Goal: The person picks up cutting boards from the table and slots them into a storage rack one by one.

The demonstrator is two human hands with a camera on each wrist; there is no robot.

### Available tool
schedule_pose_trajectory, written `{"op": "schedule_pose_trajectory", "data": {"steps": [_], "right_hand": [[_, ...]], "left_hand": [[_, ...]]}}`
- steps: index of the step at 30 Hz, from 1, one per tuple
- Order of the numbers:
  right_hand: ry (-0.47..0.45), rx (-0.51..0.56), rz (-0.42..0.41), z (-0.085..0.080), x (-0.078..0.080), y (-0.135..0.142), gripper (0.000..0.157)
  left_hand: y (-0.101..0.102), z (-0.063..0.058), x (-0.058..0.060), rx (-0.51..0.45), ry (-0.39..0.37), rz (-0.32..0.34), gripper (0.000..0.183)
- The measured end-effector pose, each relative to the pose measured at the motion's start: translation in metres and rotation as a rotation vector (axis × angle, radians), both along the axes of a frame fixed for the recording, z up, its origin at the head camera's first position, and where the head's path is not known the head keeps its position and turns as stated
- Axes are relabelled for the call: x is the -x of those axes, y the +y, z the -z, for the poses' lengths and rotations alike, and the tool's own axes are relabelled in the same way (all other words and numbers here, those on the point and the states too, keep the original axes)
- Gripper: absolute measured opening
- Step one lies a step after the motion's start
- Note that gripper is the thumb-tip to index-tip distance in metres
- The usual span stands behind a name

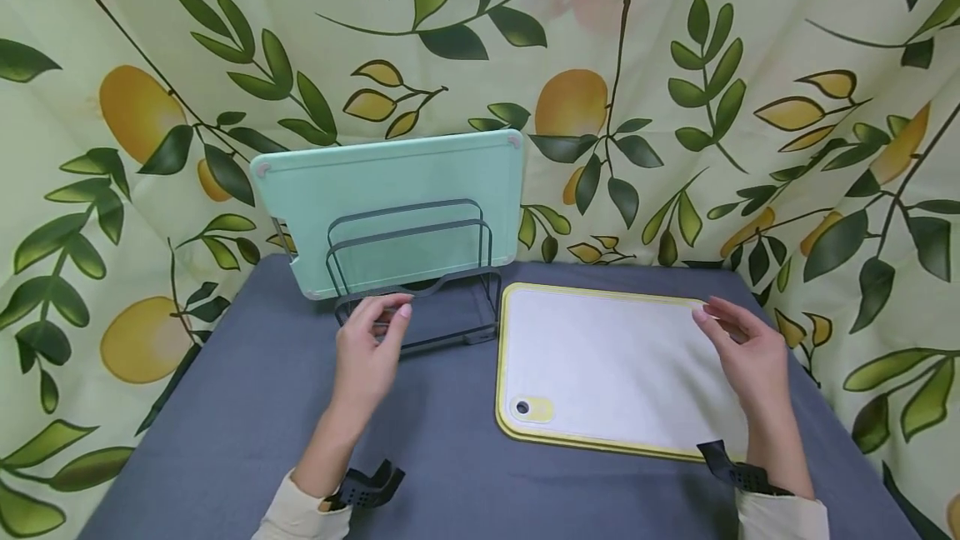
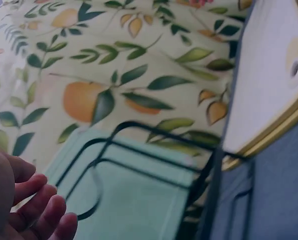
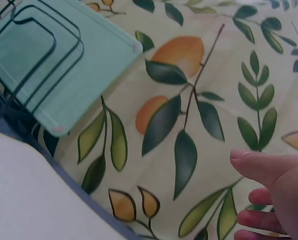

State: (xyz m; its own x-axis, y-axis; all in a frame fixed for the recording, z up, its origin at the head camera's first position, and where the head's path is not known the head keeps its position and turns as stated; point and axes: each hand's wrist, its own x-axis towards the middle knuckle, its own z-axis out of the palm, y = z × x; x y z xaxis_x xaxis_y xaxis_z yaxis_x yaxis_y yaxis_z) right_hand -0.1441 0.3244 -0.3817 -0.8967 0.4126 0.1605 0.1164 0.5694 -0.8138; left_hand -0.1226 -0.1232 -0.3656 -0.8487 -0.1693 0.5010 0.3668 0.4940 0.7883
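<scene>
A mint-green cutting board (image 1: 405, 182) leans upright in a dark wire rack (image 1: 486, 307) at the back of the table. My left hand (image 1: 367, 348) is in front of the rack's left side, its fingers loosely bent with nothing between them. The left wrist view shows the same relaxed fingers (image 2: 56, 215). To the right of the rack lies a white cutting board with a yellow rim (image 1: 600, 357); its doubled edge suggests another beneath it. Over its right side hovers my right hand (image 1: 753, 357), thumb and fingers apart and holding nothing in the right wrist view.
A blue-grey cloth covers the table (image 1: 225, 432). Close behind and along the sides hangs a curtain (image 1: 637, 82) printed with leaves and fruit. Black straps (image 1: 367, 486) circle both wrists, their loose ends sticking out.
</scene>
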Motion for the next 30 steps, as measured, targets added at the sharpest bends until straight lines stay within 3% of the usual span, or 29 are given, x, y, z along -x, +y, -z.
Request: {"op": "schedule_pose_trajectory", "data": {"steps": [4,8,14,24,30], "right_hand": [[-0.050,-0.071,0.007,0.012,-0.002,0.012,0.061],[-0.107,-0.175,-0.002,0.022,-0.002,0.019,0.064],[-0.154,-0.163,0.007,0.032,0.003,0.026,0.072],[-0.263,-0.106,0.000,0.042,0.003,0.035,0.079],[-0.326,-0.105,0.011,0.045,0.002,0.041,0.083]], "left_hand": [[0.016,0.007,0.007,-0.005,-0.156,0.059,0.020],[0.028,0.011,0.015,-0.003,-0.275,0.059,0.020],[0.046,0.021,0.028,0.002,-0.326,0.067,0.022],[0.063,0.058,0.037,-0.081,-0.438,0.110,0.025],[0.071,0.078,0.042,-0.091,-0.464,0.152,0.025]]}}
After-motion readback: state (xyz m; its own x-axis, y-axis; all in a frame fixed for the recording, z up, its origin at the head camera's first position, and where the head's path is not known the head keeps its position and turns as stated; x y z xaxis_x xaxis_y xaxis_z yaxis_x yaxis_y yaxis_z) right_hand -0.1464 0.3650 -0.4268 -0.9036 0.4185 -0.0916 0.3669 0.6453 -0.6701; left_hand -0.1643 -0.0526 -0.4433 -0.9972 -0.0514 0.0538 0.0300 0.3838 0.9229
